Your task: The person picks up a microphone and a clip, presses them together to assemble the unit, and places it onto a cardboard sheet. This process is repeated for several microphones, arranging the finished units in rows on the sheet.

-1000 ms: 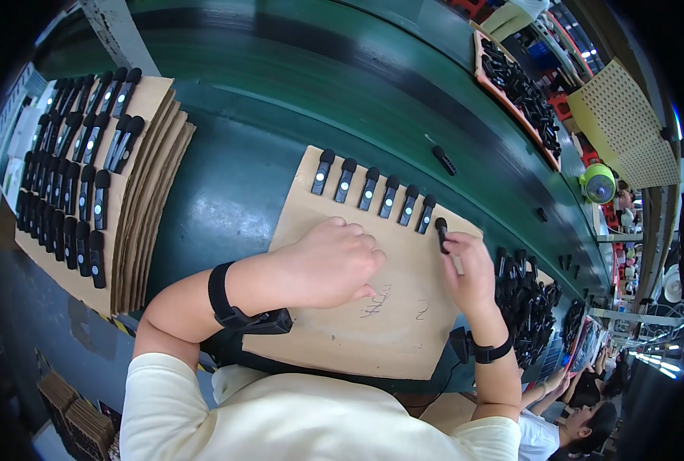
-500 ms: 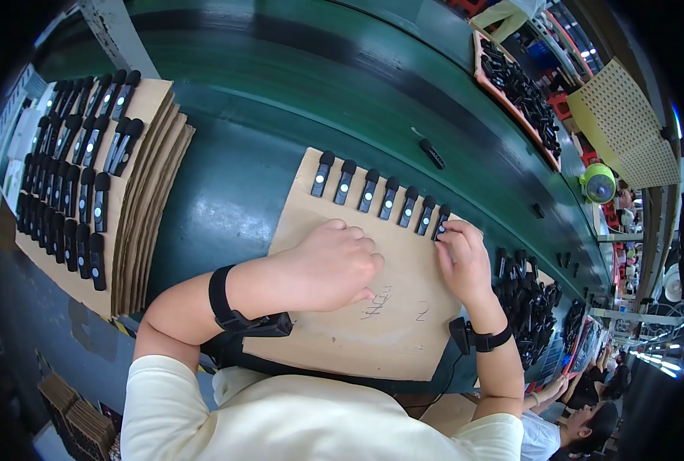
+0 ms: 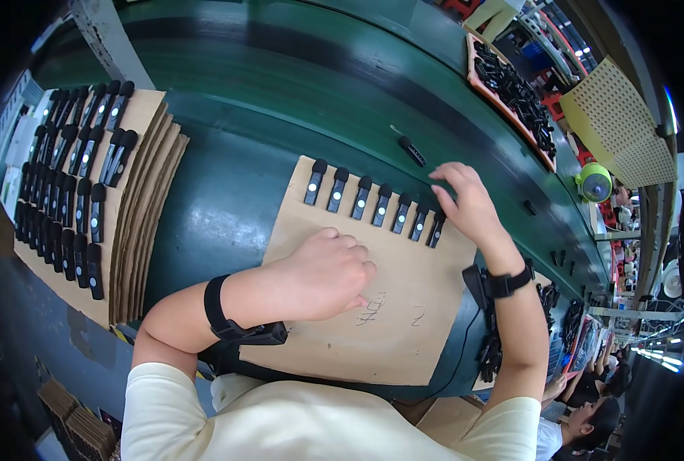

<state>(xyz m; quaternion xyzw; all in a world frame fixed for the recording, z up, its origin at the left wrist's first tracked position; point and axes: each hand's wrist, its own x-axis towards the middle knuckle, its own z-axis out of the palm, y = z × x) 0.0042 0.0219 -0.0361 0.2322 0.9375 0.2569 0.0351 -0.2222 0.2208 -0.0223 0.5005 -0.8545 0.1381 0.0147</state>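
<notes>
Head view: seven black clips (image 3: 380,204) line the top edge of the cardboard sheet (image 3: 403,307) at centre frame. The left hand (image 3: 328,275), fingers curled and empty, presses the sheet; the right hand (image 3: 465,203), fingers spread, touches the rightmost clip. Bare green bench (image 3: 226,192) lies to the left.

A single head-worn fisheye camera looks steeply down from close above the seated person's cream-shirted shoulders onto the dark green workbench top (image 3: 280,100), its far edge bending with the lens, the factory floor curving away at right.
</notes>
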